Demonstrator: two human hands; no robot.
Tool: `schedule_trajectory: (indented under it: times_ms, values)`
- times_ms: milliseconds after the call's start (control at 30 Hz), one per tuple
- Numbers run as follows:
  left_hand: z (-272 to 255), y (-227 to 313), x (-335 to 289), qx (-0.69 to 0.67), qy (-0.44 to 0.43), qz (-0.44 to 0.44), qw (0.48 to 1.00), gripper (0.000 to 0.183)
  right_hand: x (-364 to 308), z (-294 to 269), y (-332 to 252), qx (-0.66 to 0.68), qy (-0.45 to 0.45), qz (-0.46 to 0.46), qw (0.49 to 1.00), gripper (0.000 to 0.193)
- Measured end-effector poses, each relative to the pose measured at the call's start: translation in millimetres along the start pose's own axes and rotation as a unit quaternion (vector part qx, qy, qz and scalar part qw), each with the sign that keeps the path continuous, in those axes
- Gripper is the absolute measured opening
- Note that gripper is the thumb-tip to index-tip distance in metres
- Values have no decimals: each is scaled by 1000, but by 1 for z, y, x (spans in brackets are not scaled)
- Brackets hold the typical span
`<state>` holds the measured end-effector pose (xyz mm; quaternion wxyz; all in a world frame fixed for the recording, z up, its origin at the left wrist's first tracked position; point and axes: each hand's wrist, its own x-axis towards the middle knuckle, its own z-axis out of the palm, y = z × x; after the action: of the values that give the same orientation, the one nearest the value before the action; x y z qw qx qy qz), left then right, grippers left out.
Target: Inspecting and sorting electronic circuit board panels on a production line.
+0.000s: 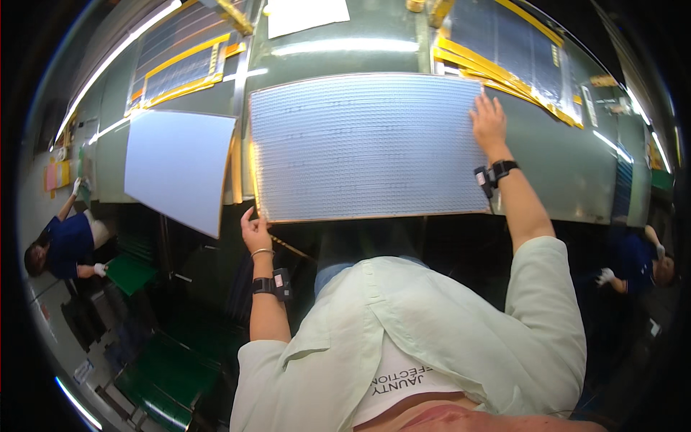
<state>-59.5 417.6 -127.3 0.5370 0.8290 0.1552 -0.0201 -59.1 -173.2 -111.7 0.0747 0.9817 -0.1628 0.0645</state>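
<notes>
A large silvery-blue patterned sheet [367, 151] with fine rows of small marks and a thin coppery edge lies in front of me, its near edge reaching to the table's front. At its near left corner, my left hand [255, 232] is closed on the edge between thumb and fingers. Near the far right corner, my right hand [491, 122] grips the right edge, its fingertips at the border and its thumb partly hidden. Left of this sheet rests a plain pale-blue sheet [180, 165], jutting past the table's front edge.
Green table [554, 169] under the sheets. Yellow-edged framed panels lie at the back left [183, 68] and back right [504, 57]; a white paper [306, 16] lies at the back. People in dark blue work at the far left [68, 234] and far right [637, 263].
</notes>
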Motion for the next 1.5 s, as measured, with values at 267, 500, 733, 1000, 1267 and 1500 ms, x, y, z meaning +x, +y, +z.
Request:
schedule_trajectory:
  times_ms: [267,500,733,1000,1267,1500]
  values:
    - [15,52,39,473,-60,341,810,51,38,31,-7,-9,34,51,998,47]
    - [110,100,182,444,-22,388,807,57,41,36,-8,-37,88,45,994,49]
    - [134,102,203,511,17,359,781,49,37,34,-4,-30,63,44,997,50]
    - [141,97,204,502,22,304,809,53,-20,-15,-39,55,-5,3,998,59]
    - [133,110,198,581,22,302,755,56,-168,-77,-161,261,-144,-199,934,57]
    - [-11,99,189,440,55,330,833,56,-134,-127,-181,206,-59,-233,949,53]
